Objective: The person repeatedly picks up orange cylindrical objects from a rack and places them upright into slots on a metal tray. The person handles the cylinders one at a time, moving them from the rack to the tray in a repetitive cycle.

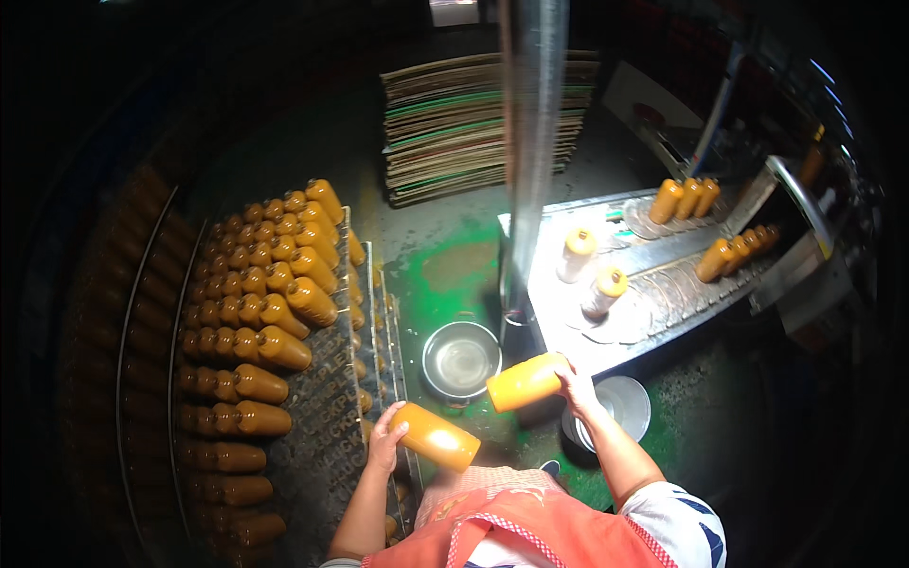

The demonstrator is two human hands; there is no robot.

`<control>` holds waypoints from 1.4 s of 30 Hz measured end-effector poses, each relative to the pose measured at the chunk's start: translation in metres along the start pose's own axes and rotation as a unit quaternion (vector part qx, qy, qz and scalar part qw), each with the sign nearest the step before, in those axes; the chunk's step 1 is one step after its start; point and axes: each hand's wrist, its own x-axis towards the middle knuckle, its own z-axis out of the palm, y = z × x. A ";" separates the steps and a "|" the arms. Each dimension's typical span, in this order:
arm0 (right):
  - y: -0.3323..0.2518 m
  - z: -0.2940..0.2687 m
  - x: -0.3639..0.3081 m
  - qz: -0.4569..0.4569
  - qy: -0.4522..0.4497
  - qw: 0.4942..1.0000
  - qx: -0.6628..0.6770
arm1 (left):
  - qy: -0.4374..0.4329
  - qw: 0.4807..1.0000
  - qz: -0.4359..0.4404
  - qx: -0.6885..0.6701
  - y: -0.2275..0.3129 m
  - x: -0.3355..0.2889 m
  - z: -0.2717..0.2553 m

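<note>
In my left hand (pixel 385 437) is a glossy orange bottle (pixel 437 438), gripped at its upper left end and tilted down to the right. My right hand (pixel 576 388) closes on the end of another orange bottle (pixel 524 382), which lies nearly level and points left. The two bottles are apart, in front of my apron. Left of me, many similar bottles (pixel 260 384) stand in rows on a board (pixel 327 417). On the bright machine table to the right stand two bottles, one behind (pixel 579 248) and one nearer (pixel 607 284).
A metal post (pixel 535 142) rises beside the machine table's corner (pixel 568 350). Farther along the machine stand more bottles (pixel 729 257). Below are a metal pot (pixel 461 327) and a basin (pixel 636 417) on the wet green floor. Stacked boards (pixel 445 128) are at the back.
</note>
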 end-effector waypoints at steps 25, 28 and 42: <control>0.098 -0.294 -0.078 0.004 -0.010 0.706 0.708 | -0.333 0.723 -0.570 -0.202 -0.205 0.092 0.447; 0.093 -0.295 -0.072 0.077 0.013 0.692 0.717 | -0.371 0.680 -0.607 -0.176 -0.206 0.115 0.462; -0.123 -0.387 0.006 -0.119 0.456 0.731 0.493 | -0.398 0.637 -0.649 -0.123 -0.181 0.209 0.499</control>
